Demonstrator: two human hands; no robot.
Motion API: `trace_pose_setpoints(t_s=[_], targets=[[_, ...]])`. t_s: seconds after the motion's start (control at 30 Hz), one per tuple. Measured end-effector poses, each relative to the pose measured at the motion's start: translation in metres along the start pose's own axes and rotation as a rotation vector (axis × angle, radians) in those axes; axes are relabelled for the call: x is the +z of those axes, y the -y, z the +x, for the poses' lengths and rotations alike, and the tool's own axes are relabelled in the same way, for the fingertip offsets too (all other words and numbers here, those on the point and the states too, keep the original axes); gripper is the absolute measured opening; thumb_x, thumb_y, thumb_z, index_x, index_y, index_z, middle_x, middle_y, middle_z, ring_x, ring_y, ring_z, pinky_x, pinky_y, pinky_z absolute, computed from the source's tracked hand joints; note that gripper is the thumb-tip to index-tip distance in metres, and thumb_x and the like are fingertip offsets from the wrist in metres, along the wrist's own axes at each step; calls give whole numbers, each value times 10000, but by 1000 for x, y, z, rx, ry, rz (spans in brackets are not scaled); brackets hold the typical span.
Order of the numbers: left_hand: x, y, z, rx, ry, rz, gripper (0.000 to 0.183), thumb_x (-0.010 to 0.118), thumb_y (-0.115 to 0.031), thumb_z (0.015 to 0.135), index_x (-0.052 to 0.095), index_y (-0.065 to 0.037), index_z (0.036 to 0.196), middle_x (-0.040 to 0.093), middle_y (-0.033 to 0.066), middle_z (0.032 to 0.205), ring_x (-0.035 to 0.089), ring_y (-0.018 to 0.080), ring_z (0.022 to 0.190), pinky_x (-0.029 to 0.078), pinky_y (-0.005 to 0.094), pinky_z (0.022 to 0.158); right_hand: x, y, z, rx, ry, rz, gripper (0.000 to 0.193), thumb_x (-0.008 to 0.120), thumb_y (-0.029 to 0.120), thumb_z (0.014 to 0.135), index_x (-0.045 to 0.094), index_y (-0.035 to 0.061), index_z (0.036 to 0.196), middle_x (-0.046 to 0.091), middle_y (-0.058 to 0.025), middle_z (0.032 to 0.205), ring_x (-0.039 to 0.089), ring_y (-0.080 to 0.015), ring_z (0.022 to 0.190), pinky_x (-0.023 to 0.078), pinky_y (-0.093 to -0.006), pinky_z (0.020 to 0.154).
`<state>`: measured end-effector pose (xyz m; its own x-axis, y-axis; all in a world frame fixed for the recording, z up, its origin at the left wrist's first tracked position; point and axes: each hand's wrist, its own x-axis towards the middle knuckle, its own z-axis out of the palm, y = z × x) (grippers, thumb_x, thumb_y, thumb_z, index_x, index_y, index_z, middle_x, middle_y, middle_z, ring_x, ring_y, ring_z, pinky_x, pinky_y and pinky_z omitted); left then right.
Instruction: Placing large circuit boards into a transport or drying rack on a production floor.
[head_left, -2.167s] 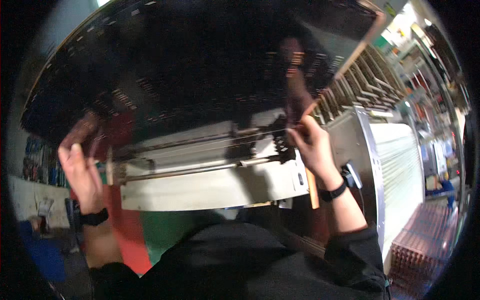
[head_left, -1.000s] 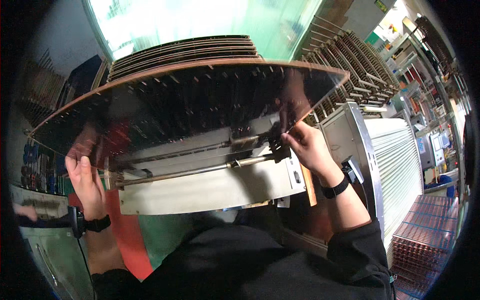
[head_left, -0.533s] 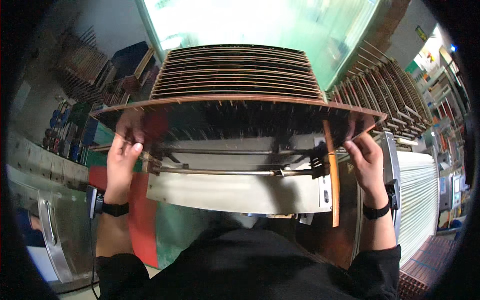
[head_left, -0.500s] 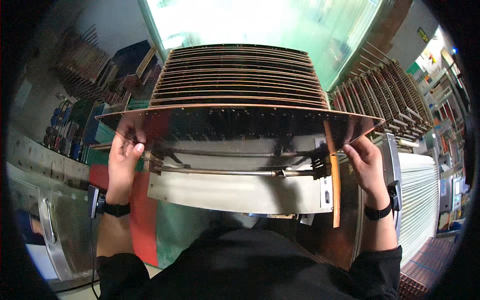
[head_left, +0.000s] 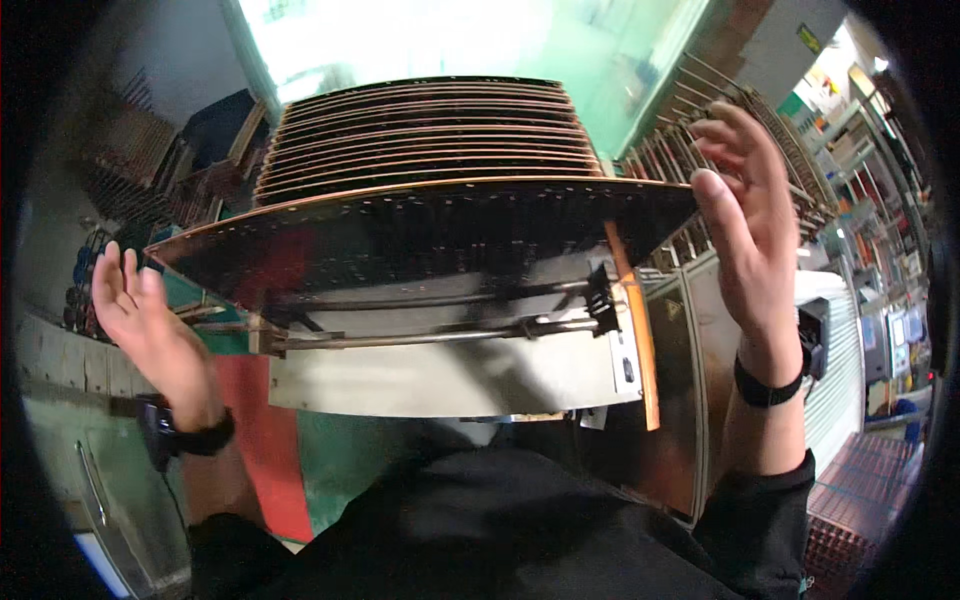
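A wide, dark, glossy panel (head_left: 430, 225) with a thin copper-coloured rim leans in front of me, its far edge up against a row of similar panels (head_left: 430, 130). My left hand (head_left: 155, 325) is open beside the panel's left corner, fingers spread and palm facing inward, apart from it. On the other side my right hand (head_left: 755, 225) is raised with fingers loosely bent and apart, holding nothing. Its thumb tip is close to the panel's right corner; whether it touches cannot be told. Below the panel runs a metal rod (head_left: 430, 337) above a pale, flat surface (head_left: 440, 378).
An orange strip (head_left: 637, 340) stands along the right side of the pale surface. Pronged racks (head_left: 665, 140) rise at the back right, and more racks (head_left: 140, 160) stand at the far left. A red panel (head_left: 262, 440) and a metal cabinet (head_left: 95, 470) lie to the left.
Both hands have come off the panel's lower side edges. The left has swung outward to the left; the right has lifted up and away. My view has shifted slightly rightward.
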<state>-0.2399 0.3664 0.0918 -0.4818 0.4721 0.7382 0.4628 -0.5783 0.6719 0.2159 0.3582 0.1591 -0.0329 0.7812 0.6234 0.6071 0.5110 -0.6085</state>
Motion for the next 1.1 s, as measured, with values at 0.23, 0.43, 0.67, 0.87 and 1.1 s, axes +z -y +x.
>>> trace_pose_setpoints(t_s=[0.23,0.43,0.67,0.87,1.1], targets=[[-10,15,18,-673,504,-848,522,356,-412,1077,484,27,1328,571,209,1334,540,302,1252,363,455,1130,18,-8,-28,336,-62,398,316,498,256,1049,574,5,1226,617,-26,1016,568,-93,911,448,-238,822],[-4,34,-2,-783,356,-533,526,404,-455,1058,688,-17,991,683,176,1146,622,251,1105,417,385,1051,27,-39,-58,446,-54,511,369,466,291,1060,642,-19,1155,674,-71,1067,598,-110,958,465,-256,862],[-41,51,-66,-373,372,68,216,599,-13,932,616,-5,1147,642,98,1195,579,200,1164,382,400,1098,36,-56,-94,461,-15,249,260,525,74,1004,590,-39,1228,652,-89,1128,592,-141,1059,449,-272,966],[11,1,-106,226,475,512,273,640,31,816,632,-70,1069,597,180,1255,536,381,1226,251,548,1168,60,-34,-123,165,217,-40,208,625,3,895,621,-13,1103,640,-138,1035,622,-223,927,500,-318,817],[7,-12,-147,121,1152,211,281,671,-107,834,658,-65,1111,624,140,1191,571,312,1148,453,435,987,106,-30,-141,76,426,-170,299,702,169,863,613,-1,1092,639,-181,918,636,-369,881,518,-433,771]])
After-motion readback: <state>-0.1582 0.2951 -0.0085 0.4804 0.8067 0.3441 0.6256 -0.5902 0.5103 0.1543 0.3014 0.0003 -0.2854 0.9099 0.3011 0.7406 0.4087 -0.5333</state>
